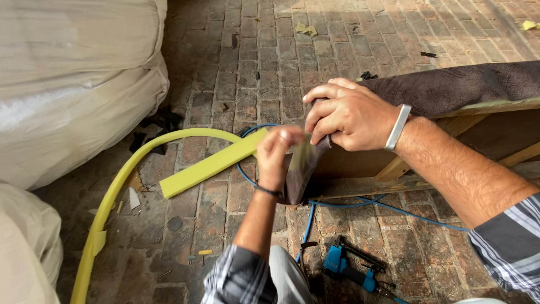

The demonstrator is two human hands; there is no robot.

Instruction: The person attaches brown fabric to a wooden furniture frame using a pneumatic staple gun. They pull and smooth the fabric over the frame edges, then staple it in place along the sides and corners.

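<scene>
The right hand [347,115] presses the brown fabric [450,84] over the wooden frame's [360,163] corner, fingers curled on it. The left hand [277,152], blurred, pinches the fabric's hanging edge just below.

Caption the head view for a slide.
Both hands, left hand and right hand, fold brown fabric over a wooden frame corner.

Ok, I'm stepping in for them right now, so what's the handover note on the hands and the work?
Right hand presses the dark brown fabric over the corner of the wooden frame.
Left hand pinches the fabric's hanging end below that corner.
Fabric lies along the frame's top edge; the corner is not yet fastened.
Blue pneumatic stapler lies on the brick floor, blue hose attached.
Yellow foam strip lies to the left, untouched.
</scene>
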